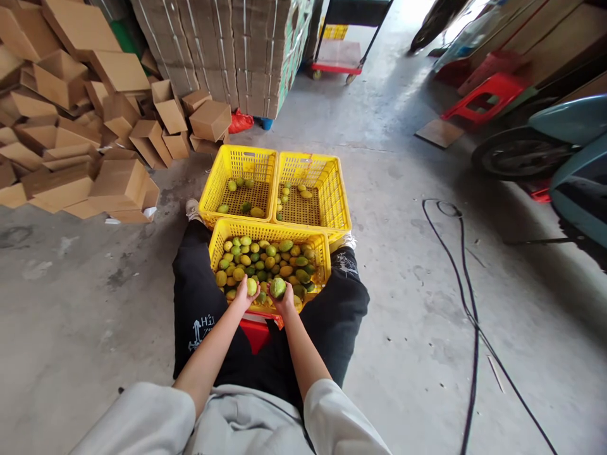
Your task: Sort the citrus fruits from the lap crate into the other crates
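Observation:
My left hand (242, 296) is closed around a yellow-green lemon (251, 287). Close beside it, my right hand (287, 299) grips a greener lemon (277, 288). Both hands are over the near edge of a yellow plastic crate (324, 253) between my knees. Many loose lemons (258, 258), from yellow to dark green, fill that crate. Beyond it two more yellow crates stand side by side: the left one (207, 193) and the right one (342, 196) each hold several lemons on their slatted bottoms.
A heap of cardboard boxes (121, 183) lies at the left, before a strapped stack of flat cardboard (213, 50). A platform trolley (337, 60) stands at the back. To the right are a black cable (467, 284), a red stool (496, 98) and a scooter (576, 158).

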Tool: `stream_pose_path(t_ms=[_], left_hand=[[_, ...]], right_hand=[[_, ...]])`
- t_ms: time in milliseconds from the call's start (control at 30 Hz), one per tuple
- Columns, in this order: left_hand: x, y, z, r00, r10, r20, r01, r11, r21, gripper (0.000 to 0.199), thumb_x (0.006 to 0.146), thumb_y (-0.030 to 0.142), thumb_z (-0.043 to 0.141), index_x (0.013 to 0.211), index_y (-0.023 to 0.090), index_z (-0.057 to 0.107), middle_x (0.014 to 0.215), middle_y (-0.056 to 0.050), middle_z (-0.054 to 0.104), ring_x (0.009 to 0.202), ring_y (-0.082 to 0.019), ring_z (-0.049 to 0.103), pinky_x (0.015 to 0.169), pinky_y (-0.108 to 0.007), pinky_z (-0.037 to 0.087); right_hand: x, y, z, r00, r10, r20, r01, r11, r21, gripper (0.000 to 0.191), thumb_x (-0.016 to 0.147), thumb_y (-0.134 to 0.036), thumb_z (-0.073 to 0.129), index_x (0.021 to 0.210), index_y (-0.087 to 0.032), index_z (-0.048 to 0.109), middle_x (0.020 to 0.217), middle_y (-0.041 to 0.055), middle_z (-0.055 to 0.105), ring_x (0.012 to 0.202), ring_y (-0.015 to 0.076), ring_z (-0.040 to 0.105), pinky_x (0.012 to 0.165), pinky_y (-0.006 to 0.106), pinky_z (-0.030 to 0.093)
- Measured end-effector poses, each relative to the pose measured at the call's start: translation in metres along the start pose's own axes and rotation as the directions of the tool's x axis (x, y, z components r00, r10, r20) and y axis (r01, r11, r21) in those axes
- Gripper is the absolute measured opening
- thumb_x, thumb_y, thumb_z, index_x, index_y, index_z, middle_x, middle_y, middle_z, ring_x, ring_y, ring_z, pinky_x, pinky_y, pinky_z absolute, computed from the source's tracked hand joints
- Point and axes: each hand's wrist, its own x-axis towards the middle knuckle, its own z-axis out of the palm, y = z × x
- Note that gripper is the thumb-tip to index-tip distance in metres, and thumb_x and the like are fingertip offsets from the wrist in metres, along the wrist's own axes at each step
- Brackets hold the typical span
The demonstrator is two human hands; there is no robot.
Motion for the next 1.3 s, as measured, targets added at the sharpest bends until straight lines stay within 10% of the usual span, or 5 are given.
stream_pose_path(t_ms=[333, 800, 1300], left_hand=[[-0.002, -0.003, 0.000, 0.997, 0.066, 0.038, -0.071, 0.987, 0.147, 0.015, 0.088, 0.016, 0.066, 0.082, 0.018, 0.052, 0.064, 0.003, 0.058, 0.052, -0.011, 0.062, 0.053, -0.022, 0.056], [-0.002, -0.003, 0.005, 0.996, -0.089, 0.017, 0.085, 0.981, 0.175, 0.026, 0.100, 0.034, 0.049, 0.087, 0.015, 0.059, 0.066, -0.007, 0.063, 0.053, -0.017, 0.065, 0.049, -0.026, 0.055], [-0.012, 0.000, 0.009, 0.998, -0.059, 0.030, 0.052, 0.975, 0.215, 0.020, 0.091, 0.016, 0.052, 0.071, 0.013, 0.057, 0.055, -0.004, 0.060, 0.045, -0.013, 0.060, 0.046, -0.020, 0.052]], right_hand=[[0.000, 0.003, -0.001, 0.992, -0.126, -0.020, 0.126, 0.992, -0.002, 0.018, 0.082, -0.035, 0.067, 0.084, -0.023, 0.054, 0.065, -0.0044, 0.061, 0.057, 0.0136, 0.064, 0.056, 0.025, 0.059], [0.007, -0.002, -0.008, 0.995, -0.054, -0.086, 0.057, 0.998, 0.034, 0.026, 0.091, -0.046, 0.048, 0.083, -0.022, 0.054, 0.066, 0.0016, 0.064, 0.059, 0.0185, 0.067, 0.051, 0.030, 0.058], [0.007, 0.000, -0.009, 0.996, -0.059, -0.074, 0.055, 0.997, -0.057, 0.023, 0.088, -0.040, 0.057, 0.078, -0.020, 0.054, 0.060, -0.0010, 0.060, 0.053, 0.0155, 0.062, 0.047, 0.024, 0.054]])
